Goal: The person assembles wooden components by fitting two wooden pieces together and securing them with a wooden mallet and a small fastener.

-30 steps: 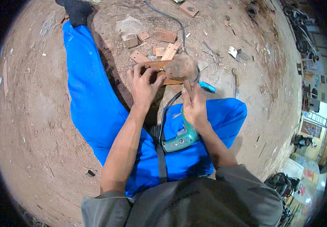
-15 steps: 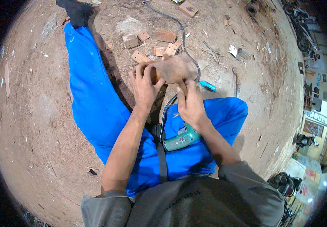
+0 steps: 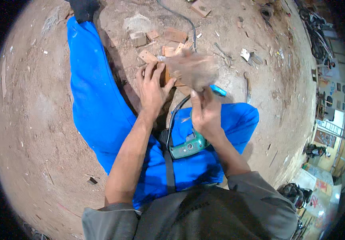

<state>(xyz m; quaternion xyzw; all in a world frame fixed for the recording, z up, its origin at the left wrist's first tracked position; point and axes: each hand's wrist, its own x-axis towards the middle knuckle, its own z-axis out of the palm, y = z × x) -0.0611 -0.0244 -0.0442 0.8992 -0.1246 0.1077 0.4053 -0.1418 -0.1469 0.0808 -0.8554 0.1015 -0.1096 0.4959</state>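
Note:
I sit on a dirt floor with my legs in blue trousers (image 3: 96,108) spread out. My left hand (image 3: 152,90) grips a small wooden block (image 3: 166,75) held just above the ground between my legs. My right hand (image 3: 206,114) pinches the lower edge of a brownish sheet (image 3: 194,69), motion-blurred, which lies over the right side of the block. A green power tool (image 3: 188,146) rests in my lap below the right hand, its black cord curving up toward the block.
Several wooden offcuts (image 3: 175,35) lie scattered on the ground beyond the block. A black cable (image 3: 180,18) runs off to the top. A small blue object (image 3: 219,91) lies by my right leg. Metal tools (image 3: 247,86) and scraps sit to the right.
The brownish sheet has shifted over the block and is now blurred with motion. My right hand has risen slightly. My left hand keeps its grip on the block.

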